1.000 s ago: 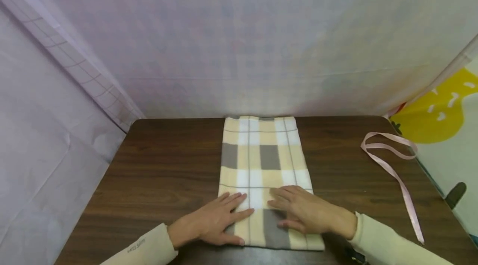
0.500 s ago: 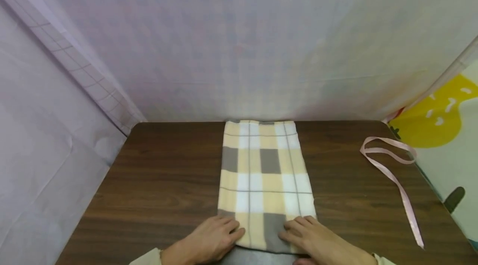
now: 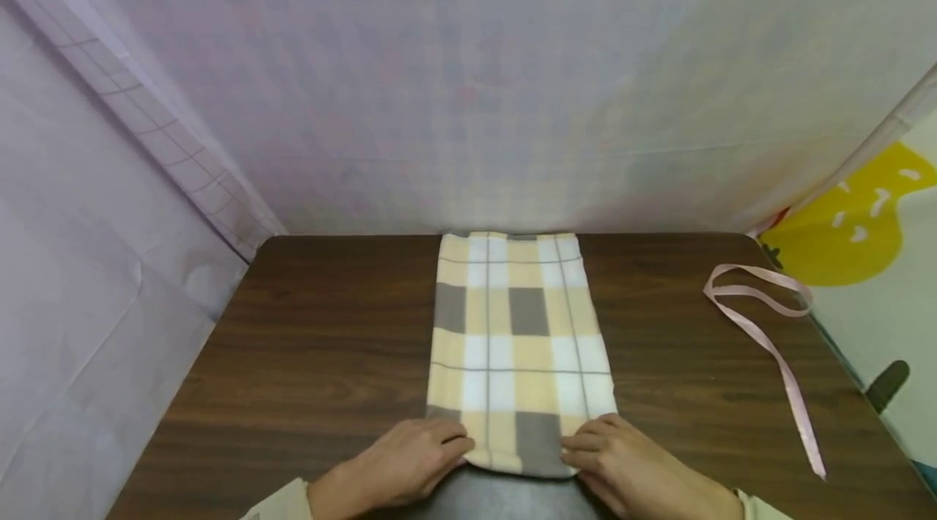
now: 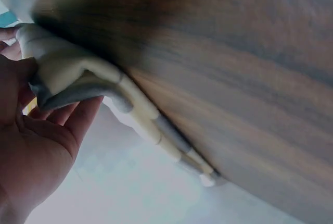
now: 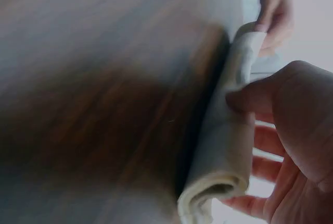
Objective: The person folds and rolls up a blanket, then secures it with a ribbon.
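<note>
A folded checked blanket (image 3: 505,341) in cream, white and grey lies lengthwise on the table, reaching to its far edge. My left hand (image 3: 413,455) grips the left corner of the near end, and my right hand (image 3: 629,463) the right corner. In the left wrist view the left hand (image 4: 41,140) pinches the blanket (image 4: 135,96), whose layered edge bends up at that corner. The right wrist view has the blanket's near end (image 5: 223,140) curled into a short roll, the right hand's thumb (image 5: 244,99) on the near side and its fingers beyond.
A pink ribbon (image 3: 761,333) lies looped along the right side of the dark wooden table (image 3: 315,341). Pale fabric (image 3: 468,97) hangs behind the table, with more at the left. A patterned cloth with a yellow shape (image 3: 842,243) hangs at the right.
Both hands have drawn back from lying spread on the blanket to its near corners and now grip them. The near edge has curled up and away. The ribbon stays put.
</note>
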